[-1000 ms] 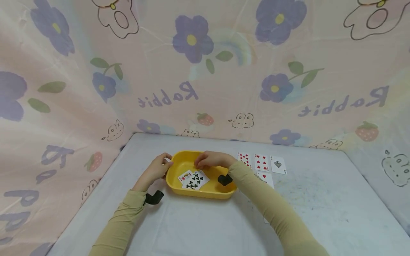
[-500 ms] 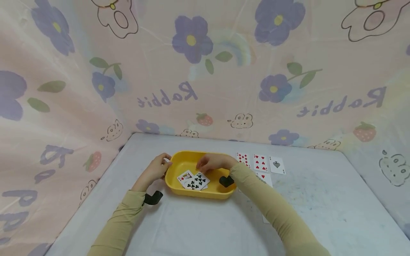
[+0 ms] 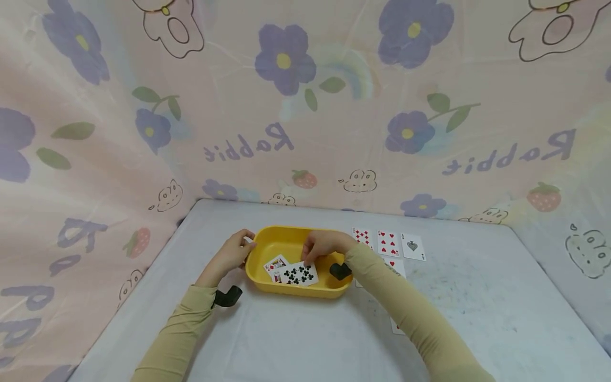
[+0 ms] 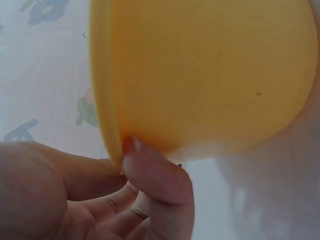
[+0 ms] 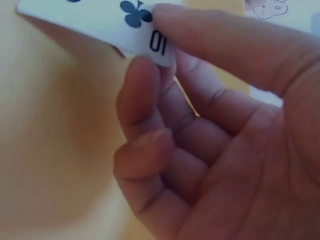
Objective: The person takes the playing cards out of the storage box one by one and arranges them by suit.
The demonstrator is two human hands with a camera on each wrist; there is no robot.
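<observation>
A yellow oval plastic basin [image 3: 298, 291] stands on the white table in the head view. My left hand [image 3: 232, 251] grips its left rim, thumb and forefinger pinching the wall [image 4: 200, 75] in the left wrist view. Over the basin, my right hand [image 3: 325, 245] pinches one corner of a ten of clubs playing card [image 3: 300, 274], face up. The right wrist view shows that card [image 5: 95, 17] tilted between thumb and forefinger, the other fingers curled below. Under it in the basin lies a king of diamonds [image 3: 275, 263], with another face card partly covered.
Right of the basin lie several face-up cards: a red diamond card [image 3: 362, 237], a six of hearts [image 3: 389, 243], an ace of spades [image 3: 413, 246] and a heart card [image 3: 395, 264]. My right sleeve [image 3: 406, 307] partly covers others. A patterned curtain [image 3: 324, 122] rises behind the table.
My right hand has moved slightly right and towards me and now pinches the ten of clubs, which has shifted right and turned, uncovering part of another card. The left hand stays at the rim.
</observation>
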